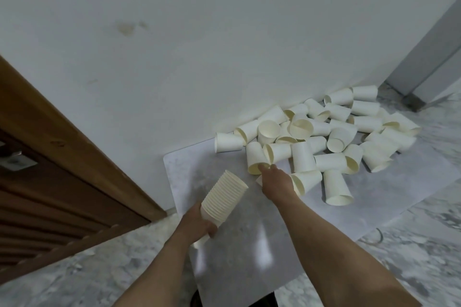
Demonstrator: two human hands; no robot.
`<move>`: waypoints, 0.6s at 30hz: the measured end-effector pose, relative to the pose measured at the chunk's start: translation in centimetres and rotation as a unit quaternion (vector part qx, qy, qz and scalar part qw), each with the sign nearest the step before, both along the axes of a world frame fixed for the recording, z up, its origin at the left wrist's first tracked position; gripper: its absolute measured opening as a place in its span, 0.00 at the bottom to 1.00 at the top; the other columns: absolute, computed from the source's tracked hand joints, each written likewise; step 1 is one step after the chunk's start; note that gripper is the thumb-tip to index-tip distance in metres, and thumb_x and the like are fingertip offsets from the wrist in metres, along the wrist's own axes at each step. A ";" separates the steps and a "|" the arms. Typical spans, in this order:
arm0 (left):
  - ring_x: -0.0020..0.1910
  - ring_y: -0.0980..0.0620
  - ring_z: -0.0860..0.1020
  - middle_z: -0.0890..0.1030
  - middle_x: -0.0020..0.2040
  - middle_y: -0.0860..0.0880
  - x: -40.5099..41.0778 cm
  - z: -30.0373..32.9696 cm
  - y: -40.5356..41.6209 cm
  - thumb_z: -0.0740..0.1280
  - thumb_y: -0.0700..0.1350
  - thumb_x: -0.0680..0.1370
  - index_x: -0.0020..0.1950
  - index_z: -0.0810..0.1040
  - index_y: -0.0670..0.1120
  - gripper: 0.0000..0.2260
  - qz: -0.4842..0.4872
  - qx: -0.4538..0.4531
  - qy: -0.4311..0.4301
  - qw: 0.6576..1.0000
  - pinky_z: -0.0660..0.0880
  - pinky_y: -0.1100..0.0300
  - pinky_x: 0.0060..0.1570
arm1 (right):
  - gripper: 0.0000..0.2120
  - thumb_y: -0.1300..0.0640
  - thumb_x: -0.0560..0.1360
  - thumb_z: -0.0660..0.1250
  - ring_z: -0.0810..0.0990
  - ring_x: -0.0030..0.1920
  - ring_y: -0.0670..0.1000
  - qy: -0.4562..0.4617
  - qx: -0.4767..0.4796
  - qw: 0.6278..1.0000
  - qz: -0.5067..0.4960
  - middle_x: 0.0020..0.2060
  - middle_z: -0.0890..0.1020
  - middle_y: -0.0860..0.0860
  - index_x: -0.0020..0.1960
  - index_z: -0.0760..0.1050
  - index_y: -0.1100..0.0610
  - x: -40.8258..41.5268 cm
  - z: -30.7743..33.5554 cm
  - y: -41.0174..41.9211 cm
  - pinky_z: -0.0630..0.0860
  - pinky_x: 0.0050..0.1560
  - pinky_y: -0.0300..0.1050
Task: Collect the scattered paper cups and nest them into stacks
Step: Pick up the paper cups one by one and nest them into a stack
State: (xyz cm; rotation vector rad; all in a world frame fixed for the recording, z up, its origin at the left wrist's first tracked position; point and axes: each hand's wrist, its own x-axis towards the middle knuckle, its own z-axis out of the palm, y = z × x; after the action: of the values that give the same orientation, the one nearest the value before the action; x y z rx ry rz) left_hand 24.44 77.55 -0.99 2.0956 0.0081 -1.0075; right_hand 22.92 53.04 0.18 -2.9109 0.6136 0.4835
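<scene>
floor: grey marbled tile, with a pale sheet laid over it
wall: plain white, wooden door on the left
loose cups: heaped on the sheet against the wall
left hand: wrapped round a nested stack — tilted
right hand: fingers pinching the rim of one cup at the heap's near edge

Bare grey sheet lies open in front of the cup pile; the white wall blocks behind it, wooden door at left.
</scene>
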 end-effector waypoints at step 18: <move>0.49 0.46 0.76 0.78 0.53 0.46 -1.5 -0.1 3.3 0.74 0.41 0.54 0.61 0.72 0.45 0.35 -0.016 -0.001 -0.012 1.000 0.73 0.59 0.37 | 0.07 0.62 0.73 0.68 0.81 0.36 0.55 0.077 0.119 0.987 -0.071 0.42 0.80 0.59 0.40 0.70 0.60 1.6 6.1 1.0 0.78 0.37 0.45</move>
State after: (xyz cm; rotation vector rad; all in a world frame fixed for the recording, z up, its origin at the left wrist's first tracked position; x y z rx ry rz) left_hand 22.96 80.81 -1.06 2.1123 -0.0389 -0.9999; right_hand 24.55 54.08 6.27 -2.6018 0.7222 0.7149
